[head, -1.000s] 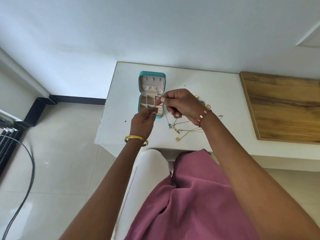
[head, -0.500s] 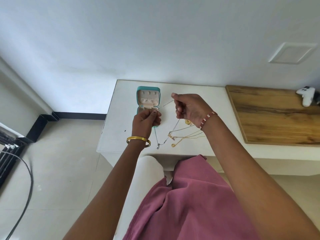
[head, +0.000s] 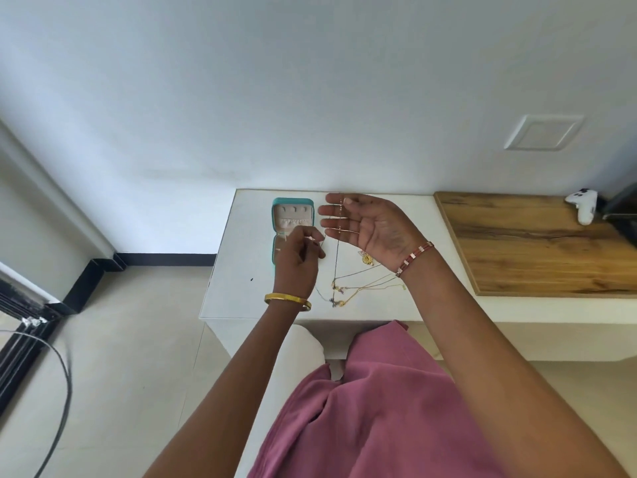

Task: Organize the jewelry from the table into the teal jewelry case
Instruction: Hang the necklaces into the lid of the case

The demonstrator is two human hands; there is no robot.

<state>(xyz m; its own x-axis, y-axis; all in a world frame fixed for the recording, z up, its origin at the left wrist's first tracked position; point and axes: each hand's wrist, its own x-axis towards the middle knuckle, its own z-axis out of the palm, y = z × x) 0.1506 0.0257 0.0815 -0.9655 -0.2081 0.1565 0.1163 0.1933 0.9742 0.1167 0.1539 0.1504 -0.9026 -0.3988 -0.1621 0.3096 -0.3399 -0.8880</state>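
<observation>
Nearest to us lies a pink garment (head: 372, 415) across the lap, and both forearms reach forward over it toward the white worktop (head: 238, 270). Our left wrist carries a gold bangle (head: 287, 300); our right wrist wears a red beaded bracelet (head: 415, 257). On the worktop just past the near edge, a tangle of gold chains (head: 358, 288) rests, with a small gold pendant (head: 367, 259) beside our right wrist. Our left hand (head: 298, 257) has its fingers curled, pinching one end of a thin necklace (head: 337, 257) in front of the case's lower half. Our right hand (head: 372, 225) is spread palm up with straight fingers, and the necklace drapes over those fingers and hangs down toward the chains. Behind our left hand, the teal jewelry case (head: 293, 215) stands open near the worktop's far left part. Farther right, a wooden board (head: 531, 243) holds a white controller (head: 582, 205).
</observation>
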